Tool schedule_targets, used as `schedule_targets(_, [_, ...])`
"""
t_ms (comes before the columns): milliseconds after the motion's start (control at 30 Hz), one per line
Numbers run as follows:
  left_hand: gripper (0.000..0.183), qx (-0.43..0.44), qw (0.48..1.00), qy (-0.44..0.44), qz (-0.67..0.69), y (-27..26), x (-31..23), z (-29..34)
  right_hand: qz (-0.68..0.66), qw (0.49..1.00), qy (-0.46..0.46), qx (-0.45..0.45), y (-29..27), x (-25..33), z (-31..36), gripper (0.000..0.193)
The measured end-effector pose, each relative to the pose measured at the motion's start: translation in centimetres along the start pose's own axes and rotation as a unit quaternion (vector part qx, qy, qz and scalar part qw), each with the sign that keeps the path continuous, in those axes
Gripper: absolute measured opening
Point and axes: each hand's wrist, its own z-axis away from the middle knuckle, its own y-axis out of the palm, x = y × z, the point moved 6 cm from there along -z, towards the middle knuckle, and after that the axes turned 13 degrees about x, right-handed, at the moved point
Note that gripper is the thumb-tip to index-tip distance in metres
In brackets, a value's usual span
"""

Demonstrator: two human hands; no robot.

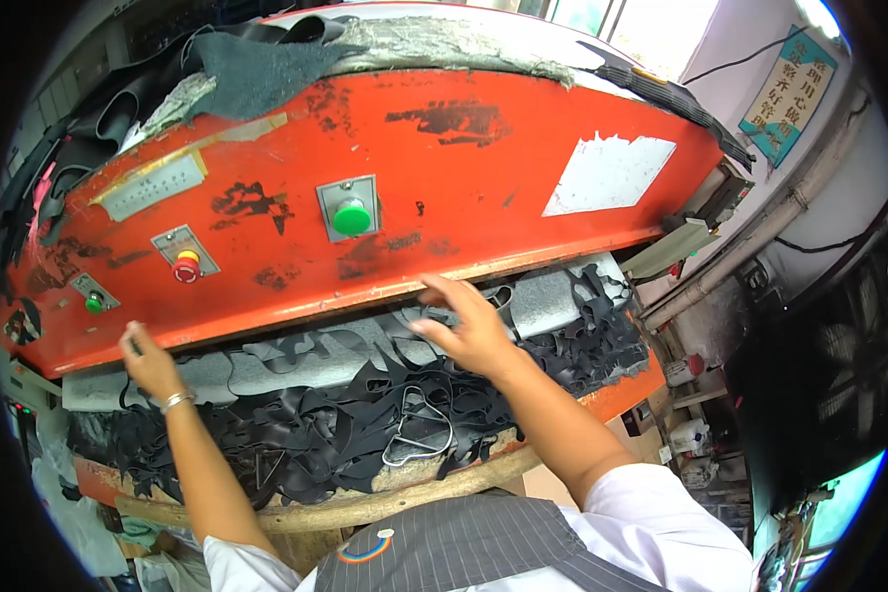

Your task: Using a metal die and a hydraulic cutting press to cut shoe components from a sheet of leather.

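Both my arms reach forward to the lower edge of an orange-red press head (444, 232). My left hand (153, 367) is at the press's left part, fingers pointing up close to its lower edge and nothing seen in them. Over the grey-white cutting pad (350, 340) is my right hand (474, 331), thumb and fingers apart and holding nothing I can see. Cut black leather scraps (316, 429) lie tangled on the pad's near side. Among them rests a curved metal cutting die (419, 429), between my forearms. Part of the pad is hidden under the press head.
On the press front are a large green button (351, 218), a red stop button (186, 266) and a small green switch (95, 303). Black material sheets (118, 109) drape over its top left. A wooden bar (395, 498) runs along the near edge. Pipes (750, 247) climb the right wall.
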Motion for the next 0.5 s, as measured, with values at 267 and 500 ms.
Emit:
schedule_targets(267, [0.043,0.061,0.992,0.029,-0.108,-9.4,2.9,-6.3,-0.067,0.991,-0.004,-0.115,2.6,6.9,-5.2,0.035])
schedule_targets(500, [0.025,0.462,0.877,0.132,-0.012,-3.8,-6.9,22.7,0.049,0.962,0.194,0.183,4.5,2.7,12.8,0.039])
